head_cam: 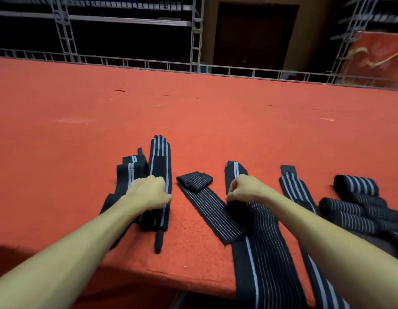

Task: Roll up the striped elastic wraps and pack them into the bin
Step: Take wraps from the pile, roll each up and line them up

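While hands (149,192) (244,189) clutch flat ribbed wraps (260,253), rolled cylinders (356,186) lie nearby.

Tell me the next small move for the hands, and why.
Likely the right hand should roll its pinched far end toward the person: the fine-striped wrap lies flat and unrolled, trailing over the table edge.

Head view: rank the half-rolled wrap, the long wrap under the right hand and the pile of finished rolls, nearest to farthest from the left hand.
1. Half-rolled wrap, just right of the left hand.
2. Long wrap, centre-right, under the right hand.
3. Pile of finished rolls, far right.
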Action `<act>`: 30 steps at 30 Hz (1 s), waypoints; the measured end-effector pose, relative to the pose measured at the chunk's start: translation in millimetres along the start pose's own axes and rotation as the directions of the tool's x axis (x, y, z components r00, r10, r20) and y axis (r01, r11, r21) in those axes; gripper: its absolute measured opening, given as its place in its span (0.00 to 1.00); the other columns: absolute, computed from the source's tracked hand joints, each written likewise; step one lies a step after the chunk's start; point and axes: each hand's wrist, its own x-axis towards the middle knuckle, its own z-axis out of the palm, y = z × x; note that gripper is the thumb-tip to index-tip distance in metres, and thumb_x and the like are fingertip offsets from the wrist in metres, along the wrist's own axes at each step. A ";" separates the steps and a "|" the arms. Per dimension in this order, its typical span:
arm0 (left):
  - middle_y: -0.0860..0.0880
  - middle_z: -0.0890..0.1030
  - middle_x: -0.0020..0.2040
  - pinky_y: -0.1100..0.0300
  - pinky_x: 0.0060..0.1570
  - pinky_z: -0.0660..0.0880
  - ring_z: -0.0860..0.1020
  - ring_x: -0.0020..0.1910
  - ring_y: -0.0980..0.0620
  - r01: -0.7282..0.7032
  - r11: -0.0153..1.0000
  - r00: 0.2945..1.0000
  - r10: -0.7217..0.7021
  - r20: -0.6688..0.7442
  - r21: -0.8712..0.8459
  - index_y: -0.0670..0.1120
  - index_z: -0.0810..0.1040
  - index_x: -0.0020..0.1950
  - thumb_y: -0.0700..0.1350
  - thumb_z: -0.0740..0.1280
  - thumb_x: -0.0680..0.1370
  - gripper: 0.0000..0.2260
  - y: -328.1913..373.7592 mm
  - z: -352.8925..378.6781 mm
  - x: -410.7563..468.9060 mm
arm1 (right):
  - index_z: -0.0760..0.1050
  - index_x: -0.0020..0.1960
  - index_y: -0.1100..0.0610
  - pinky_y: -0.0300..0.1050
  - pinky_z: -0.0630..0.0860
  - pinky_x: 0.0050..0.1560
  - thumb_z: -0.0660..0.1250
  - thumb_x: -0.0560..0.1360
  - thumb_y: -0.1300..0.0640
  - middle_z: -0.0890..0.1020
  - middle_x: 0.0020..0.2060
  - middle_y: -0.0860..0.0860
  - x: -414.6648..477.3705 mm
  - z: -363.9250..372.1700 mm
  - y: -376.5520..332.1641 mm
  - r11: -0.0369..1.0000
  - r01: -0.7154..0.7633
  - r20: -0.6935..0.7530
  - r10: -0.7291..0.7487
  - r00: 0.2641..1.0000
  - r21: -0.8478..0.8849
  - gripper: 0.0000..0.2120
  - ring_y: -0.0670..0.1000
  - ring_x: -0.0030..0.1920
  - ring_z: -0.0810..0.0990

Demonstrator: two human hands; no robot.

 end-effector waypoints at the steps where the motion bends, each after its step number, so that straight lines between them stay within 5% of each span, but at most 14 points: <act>1: 0.47 0.79 0.45 0.56 0.41 0.72 0.76 0.42 0.47 -0.016 0.999 1.000 0.016 0.005 -0.044 0.47 0.76 0.40 0.53 0.62 0.75 0.11 2.7 3.9 4.1 | 0.82 0.45 0.57 0.43 0.76 0.46 0.69 0.72 0.54 0.84 0.45 0.54 1.8 2.1 -3.2 0.999 0.033 -0.075 -0.032 0.997 0.003 0.07 0.51 0.47 0.80; 6: 0.54 0.76 0.45 0.54 0.50 0.75 0.77 0.50 0.51 -0.096 0.928 0.995 0.075 -0.071 -0.359 0.52 0.78 0.47 0.47 0.61 0.76 0.07 3.9 38.7 14.1 | 0.81 0.50 0.55 0.36 0.72 0.43 0.66 0.75 0.57 0.83 0.42 0.49 21.3 15.0 -27.6 0.975 0.205 -0.168 -0.188 0.968 0.087 0.07 0.50 0.48 0.79; 9: 0.56 0.72 0.46 0.57 0.54 0.70 0.73 0.51 0.56 -0.205 0.868 0.967 0.108 -0.231 -0.451 0.53 0.79 0.48 0.44 0.62 0.76 0.07 -3.7 67.0 10.2 | 0.80 0.57 0.55 0.39 0.71 0.56 0.64 0.77 0.56 0.83 0.54 0.53 41.0 23.6 -46.6 0.963 0.261 -0.165 -0.246 0.955 0.073 0.11 0.52 0.58 0.79; 15: 0.58 0.75 0.42 0.61 0.43 0.66 0.72 0.40 0.62 -0.141 0.755 0.966 -0.037 -0.256 -0.641 0.56 0.77 0.47 0.45 0.61 0.76 0.08 -5.9 68.5 15.2 | 0.78 0.56 0.53 0.46 0.72 0.56 0.60 0.78 0.51 0.81 0.55 0.57 75.6 51.1 -61.8 0.988 0.141 -0.128 -0.132 0.983 0.064 0.12 0.59 0.58 0.77; 19: 0.59 0.74 0.39 0.61 0.42 0.66 0.72 0.39 0.62 -0.109 0.751 0.967 -0.072 -0.244 -0.651 0.57 0.77 0.48 0.46 0.61 0.76 0.08 -6.0 68.0 15.3 | 0.70 0.44 0.52 0.49 0.72 0.46 0.60 0.77 0.45 0.79 0.45 0.55 80.7 58.0 -64.9 0.996 0.081 -0.158 -0.072 0.985 0.046 0.11 0.58 0.48 0.76; 22: 0.59 0.72 0.37 0.60 0.41 0.66 0.72 0.38 0.61 -0.112 0.748 0.964 -0.079 -0.254 -0.654 0.57 0.76 0.49 0.46 0.60 0.77 0.07 -5.1 66.2 13.7 | 0.70 0.40 0.51 0.50 0.76 0.42 0.63 0.73 0.49 0.81 0.42 0.54 72.4 49.7 -63.2 0.981 0.083 -0.153 -0.057 0.987 0.175 0.07 0.57 0.43 0.79; 24: 0.59 0.74 0.39 0.59 0.43 0.66 0.73 0.40 0.59 -0.102 0.746 0.965 -0.086 -0.248 -0.658 0.57 0.75 0.51 0.48 0.60 0.78 0.07 -4.7 65.9 13.3 | 0.71 0.41 0.52 0.54 0.81 0.42 0.63 0.71 0.57 0.82 0.38 0.54 59.7 41.1 -57.6 0.958 0.120 -0.162 -0.079 0.984 0.261 0.01 0.55 0.38 0.82; 30: 0.52 0.78 0.58 0.53 0.61 0.64 0.75 0.57 0.49 -0.052 0.845 0.979 -0.061 -0.193 -0.532 0.51 0.72 0.61 0.51 0.51 0.83 0.14 8.5 45.1 9.3 | 0.62 0.60 0.53 0.53 0.82 0.40 0.58 0.73 0.68 0.80 0.41 0.55 6.4 -6.0 -47.0 0.885 0.337 -0.319 -0.234 0.919 0.321 0.18 0.51 0.32 0.84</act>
